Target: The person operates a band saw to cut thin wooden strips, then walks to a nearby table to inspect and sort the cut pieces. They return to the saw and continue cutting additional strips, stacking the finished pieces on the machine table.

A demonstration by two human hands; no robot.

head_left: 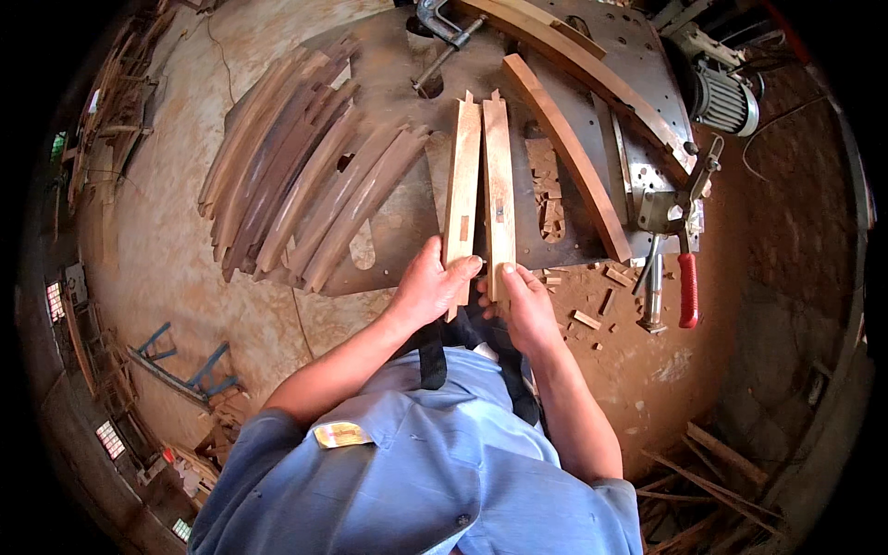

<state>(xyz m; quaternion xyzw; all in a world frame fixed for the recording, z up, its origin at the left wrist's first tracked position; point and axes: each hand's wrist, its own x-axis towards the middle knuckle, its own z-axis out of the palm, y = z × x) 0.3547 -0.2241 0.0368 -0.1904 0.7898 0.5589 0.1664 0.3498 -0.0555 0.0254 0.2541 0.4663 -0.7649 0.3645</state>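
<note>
Two light wooden pieces with tenon ends and small mortise holes are held upright in the view, side by side. My left hand [430, 282] grips the left piece [462, 176] near its lower end, thumb across it. My right hand [520, 301] is closed on the lower part of the right piece [496, 166]. Just right of them a curved wooden piece [573, 166] lies on the metal table [435, 185]. Several darker curved pieces [296, 185] lie grouped at the left of the table.
A C-clamp [444, 26] and a longer curved piece [610, 74] are at the back. A toggle clamp with red handle [686, 287] and a motor [717, 97] are at the right. Offcuts [587, 314] litter the floor; blue metal stands [194, 370] are lower left, timber [712, 472] lower right.
</note>
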